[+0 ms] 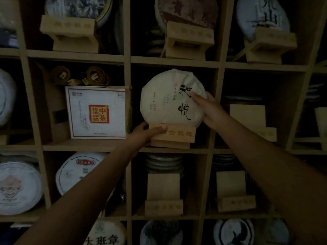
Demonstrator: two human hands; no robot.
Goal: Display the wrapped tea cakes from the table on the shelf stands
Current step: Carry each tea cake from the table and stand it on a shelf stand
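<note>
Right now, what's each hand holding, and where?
Right hand grips the tea cake at its right edge. Left hand holds the stand by its left front corner.

You have open room in the cubby right of the tea cake (169,98), above its bare wooden stand (251,121), while the white box (96,112) fills the cubby on its left.

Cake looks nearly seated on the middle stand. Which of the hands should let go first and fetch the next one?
Probably the left. The left hand only grips the wooden stand at its left end, while the right hand holds the wrapped tea cake by its right edge and may be keeping it upright.
</note>
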